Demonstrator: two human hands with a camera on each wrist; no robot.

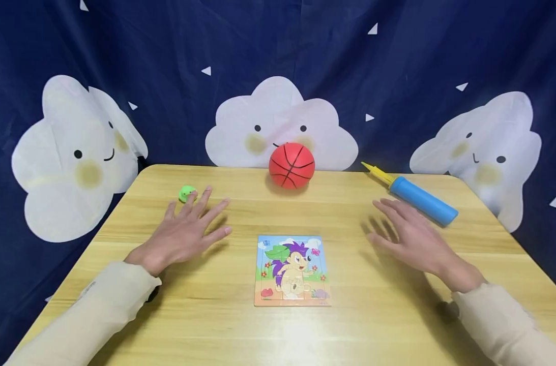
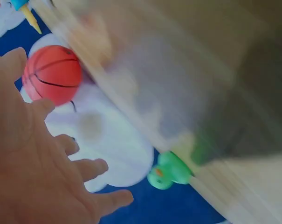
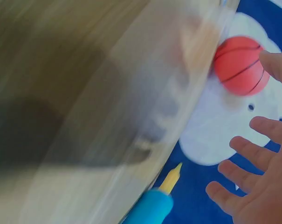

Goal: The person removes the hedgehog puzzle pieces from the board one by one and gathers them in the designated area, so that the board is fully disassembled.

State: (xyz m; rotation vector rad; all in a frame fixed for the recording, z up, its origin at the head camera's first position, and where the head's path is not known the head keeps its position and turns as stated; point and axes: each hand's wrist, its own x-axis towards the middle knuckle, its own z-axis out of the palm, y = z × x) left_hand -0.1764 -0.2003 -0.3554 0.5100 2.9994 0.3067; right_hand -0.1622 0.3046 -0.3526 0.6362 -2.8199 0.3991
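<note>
My left hand [image 1: 179,236] is over the left half of the wooden table, fingers spread, holding nothing. Just beyond its fingertips sits a small green toy duck [image 2: 171,171], partly covered by a finger in the head view. On the right side, my right hand [image 1: 410,236] hovers with fingers extended and nothing in its grasp. Near it lies a blue hand pump [image 1: 424,200] with a yellow nozzle [image 1: 377,173]. Between the hands, a square hedgehog jigsaw puzzle [image 1: 292,271] lies flat. A red ball with black basketball lines [image 1: 291,165] rests at the far middle.
The light wooden table [image 1: 191,315] reaches back to a dark blue curtain [image 1: 168,46] printed with smiling white clouds [image 1: 278,109] and small white triangles. The ball and the pump nozzle are close to the table's back edge.
</note>
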